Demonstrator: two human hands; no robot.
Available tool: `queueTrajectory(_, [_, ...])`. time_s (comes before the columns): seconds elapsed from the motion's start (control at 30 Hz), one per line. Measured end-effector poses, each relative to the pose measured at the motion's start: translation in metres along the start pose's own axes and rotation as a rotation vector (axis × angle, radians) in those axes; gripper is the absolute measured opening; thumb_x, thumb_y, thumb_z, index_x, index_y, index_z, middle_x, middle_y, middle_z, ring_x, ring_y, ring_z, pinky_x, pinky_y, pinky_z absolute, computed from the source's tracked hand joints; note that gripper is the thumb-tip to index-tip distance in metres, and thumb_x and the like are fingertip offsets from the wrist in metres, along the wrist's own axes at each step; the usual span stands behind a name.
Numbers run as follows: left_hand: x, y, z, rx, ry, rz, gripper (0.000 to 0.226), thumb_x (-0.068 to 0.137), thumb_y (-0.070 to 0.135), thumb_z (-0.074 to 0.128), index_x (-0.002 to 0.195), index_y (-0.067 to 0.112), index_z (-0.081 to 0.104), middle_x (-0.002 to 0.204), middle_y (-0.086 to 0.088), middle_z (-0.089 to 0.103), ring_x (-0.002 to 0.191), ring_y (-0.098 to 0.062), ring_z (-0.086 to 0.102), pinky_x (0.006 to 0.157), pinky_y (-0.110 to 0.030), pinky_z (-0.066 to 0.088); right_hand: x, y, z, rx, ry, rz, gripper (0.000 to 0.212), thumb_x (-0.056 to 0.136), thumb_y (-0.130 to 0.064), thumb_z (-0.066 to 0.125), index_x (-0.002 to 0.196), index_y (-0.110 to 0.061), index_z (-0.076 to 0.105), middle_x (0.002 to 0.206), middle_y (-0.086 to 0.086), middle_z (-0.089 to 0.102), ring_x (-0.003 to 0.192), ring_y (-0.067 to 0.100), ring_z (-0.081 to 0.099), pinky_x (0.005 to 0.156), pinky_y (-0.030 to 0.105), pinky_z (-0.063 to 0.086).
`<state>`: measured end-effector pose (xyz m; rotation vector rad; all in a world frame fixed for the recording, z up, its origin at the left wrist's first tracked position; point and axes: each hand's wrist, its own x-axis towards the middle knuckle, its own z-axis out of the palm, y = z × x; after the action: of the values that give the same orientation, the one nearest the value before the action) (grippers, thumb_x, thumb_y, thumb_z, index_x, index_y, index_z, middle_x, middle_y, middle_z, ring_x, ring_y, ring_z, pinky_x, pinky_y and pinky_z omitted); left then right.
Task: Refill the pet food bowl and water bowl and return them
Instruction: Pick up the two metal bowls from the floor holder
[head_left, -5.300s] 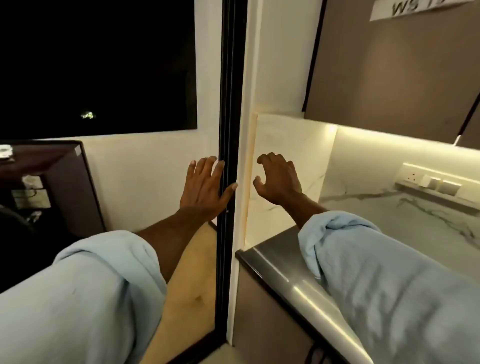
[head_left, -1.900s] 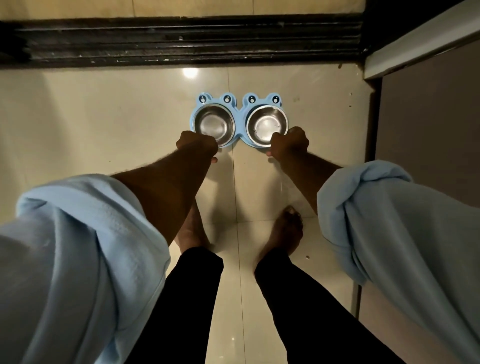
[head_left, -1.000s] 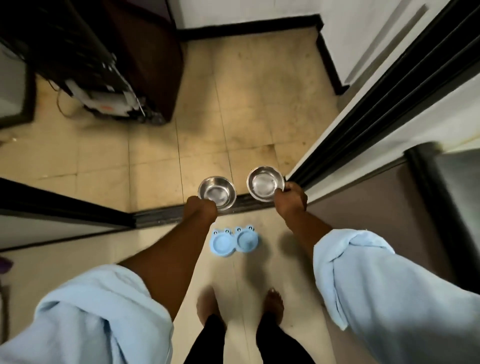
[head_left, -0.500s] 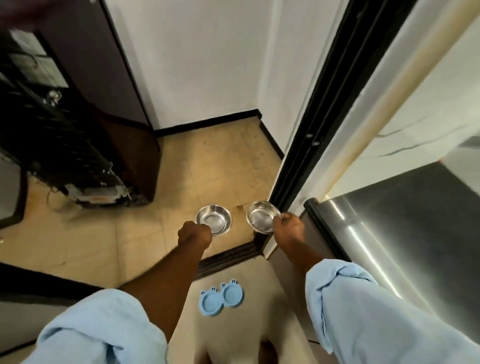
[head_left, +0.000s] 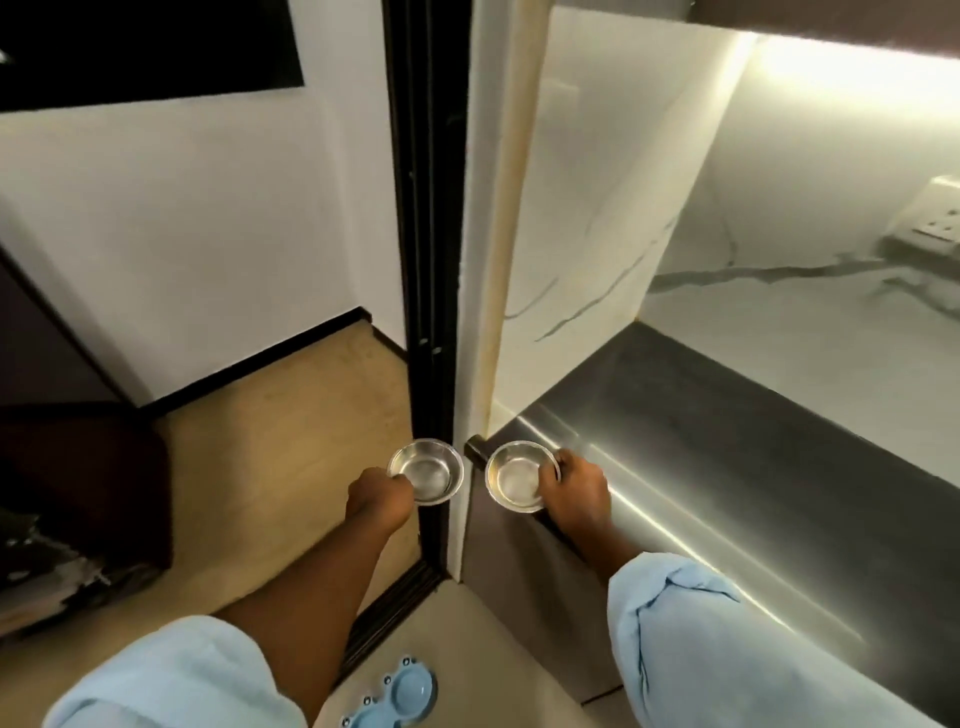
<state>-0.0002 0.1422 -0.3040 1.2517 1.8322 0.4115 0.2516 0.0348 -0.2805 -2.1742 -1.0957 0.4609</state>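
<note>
Bowls both lifted, empty, blue holder (head_left: 397, 696) on floor below. Left hand (head_left: 378, 503) pinches rim of left bowl (head_left: 426, 471); right hand (head_left: 574, 492) curls round right bowl (head_left: 519, 475) at steel counter (head_left: 727, 467) edge. Advice: keep level, set on counter before filling.

A stainless countertop (head_left: 727, 467) runs along the right, its front edge catching a bright reflection. Behind it stands a white veined marble backsplash (head_left: 831, 332), lit from above by a light strip (head_left: 857, 57). A socket panel (head_left: 935, 223) is mounted at far right. A black door frame (head_left: 428, 208) rises upright at centre. Left of it: white wall (head_left: 208, 234), dark window (head_left: 145, 47), black skirting (head_left: 260, 364) and beige floor (head_left: 291, 441). A dark cabinet (head_left: 78, 467) – contents indistinct – occupies the left edge.
</note>
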Motion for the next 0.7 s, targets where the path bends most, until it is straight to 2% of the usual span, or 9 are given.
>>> queueTrajectory(0.1, [-0.011,0.031,0.033,-0.013,-0.064,0.099,0.027,0.095,0.021,0.055,0.106,0.004,0.072,0.096,-0.02,0.077,0.083,-0.037,0.076,0.072,-0.039,0.064,0.012,0.025,-0.028,0.014,0.068,0.046,0.014,0.093,-0.032,0.06,0.081,-0.024,0.061,0.08,-0.002,0.071,0.078,0.026,0.066,0.071,0.037,0.053])
queueTrajectory(0.2, [-0.021,0.059,0.072,0.032,-0.12,0.181,0.025,0.096,0.02,0.055,0.096,0.004,0.075,0.089,-0.018,0.078,0.081,-0.034,0.076,0.076,-0.043,0.066,0.027,0.054,-0.052,0.021,0.138,0.099,0.014,0.094,-0.032,0.061,0.085,-0.022,0.065,0.079,-0.003,0.069,0.076,0.026,0.065,0.071,0.037,0.053])
queueTrajectory(0.3, [-0.027,0.083,0.109,0.092,-0.137,0.225,0.026,0.096,0.023,0.056,0.096,0.005,0.074,0.093,-0.013,0.078,0.087,-0.033,0.076,0.08,-0.04,0.064,0.044,0.079,-0.074,0.028,0.179,0.154,0.014,0.094,-0.033,0.06,0.089,-0.022,0.066,0.085,0.002,0.072,0.081,0.029,0.066,0.076,0.042,0.056])
queueTrajectory(0.4, [-0.022,0.101,0.142,0.124,-0.128,0.211,0.025,0.097,0.028,0.061,0.1,0.007,0.074,0.1,-0.012,0.076,0.096,-0.035,0.074,0.083,-0.034,0.059,0.06,0.1,-0.093,0.052,0.214,0.231,0.014,0.097,-0.032,0.059,0.094,-0.022,0.068,0.091,0.004,0.073,0.084,0.029,0.067,0.078,0.042,0.057])
queueTrajectory(0.53, [0.011,0.107,0.194,0.17,-0.126,0.148,0.039,0.093,0.042,0.065,0.107,0.008,0.078,0.102,-0.015,0.08,0.095,-0.035,0.078,0.086,-0.046,0.065,0.075,0.133,-0.103,0.077,0.221,0.325,0.015,0.097,-0.032,0.06,0.099,-0.022,0.071,0.093,0.001,0.073,0.088,0.027,0.069,0.083,0.042,0.059])
queueTrajectory(0.7, [0.04,0.108,0.239,0.15,-0.107,0.057,0.043,0.089,0.039,0.065,0.111,0.004,0.077,0.1,-0.017,0.08,0.091,-0.036,0.079,0.084,-0.046,0.066,0.081,0.165,-0.102,0.104,0.218,0.459,0.013,0.098,-0.026,0.058,0.096,-0.018,0.069,0.092,0.002,0.069,0.086,0.027,0.063,0.077,0.033,0.045])
